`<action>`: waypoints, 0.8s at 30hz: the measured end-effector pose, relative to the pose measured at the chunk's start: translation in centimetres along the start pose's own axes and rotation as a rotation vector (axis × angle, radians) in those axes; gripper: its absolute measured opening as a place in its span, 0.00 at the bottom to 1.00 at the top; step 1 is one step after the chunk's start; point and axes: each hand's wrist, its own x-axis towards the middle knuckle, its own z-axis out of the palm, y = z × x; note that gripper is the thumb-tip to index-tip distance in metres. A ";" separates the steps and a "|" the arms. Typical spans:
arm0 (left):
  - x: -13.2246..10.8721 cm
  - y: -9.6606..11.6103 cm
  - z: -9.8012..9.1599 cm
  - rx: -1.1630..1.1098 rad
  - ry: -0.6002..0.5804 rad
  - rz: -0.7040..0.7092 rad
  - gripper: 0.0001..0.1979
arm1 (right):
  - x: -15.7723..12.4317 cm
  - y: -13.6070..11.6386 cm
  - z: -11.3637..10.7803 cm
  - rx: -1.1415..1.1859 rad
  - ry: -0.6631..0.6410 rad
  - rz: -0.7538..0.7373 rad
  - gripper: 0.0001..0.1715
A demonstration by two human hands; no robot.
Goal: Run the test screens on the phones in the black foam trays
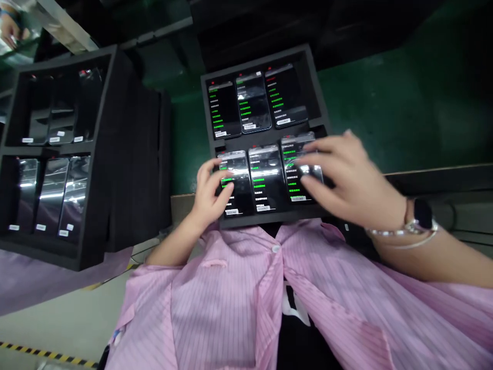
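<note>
Several smartphones lie in two rows in a black foam tray in front of me, their screens lit with lists of green and white text. My left hand is at the near-left phone, fingers apart over its left edge. Over the near-right phone my right hand is spread, its fingertips at the screen; whether they touch it I cannot tell. Between them lies the near-middle phone. In the far row, the right phone shows a red line near its top. Neither hand grips anything.
At the left, a second black foam tray holds several phones with dark screens, beside a stack of dark trays. The green bench extends to the right. Another person's hand shows at the top left.
</note>
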 end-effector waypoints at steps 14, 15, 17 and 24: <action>14.2 -4.7 1.7 0.192 -0.039 -0.173 0.30 | 14.6 7.6 7.0 -0.153 -0.235 0.293 0.26; 16.4 -5.5 1.8 0.171 -0.020 -0.205 0.29 | 16.6 8.3 7.1 -0.198 -0.242 0.365 0.30; 19.6 -6.4 1.4 0.137 0.068 -0.262 0.28 | 19.1 8.9 6.7 -0.286 -0.167 0.461 0.34; 10.8 -1.4 -3.5 0.146 0.290 -0.039 0.36 | 11.5 3.0 0.9 -0.144 0.054 0.012 0.31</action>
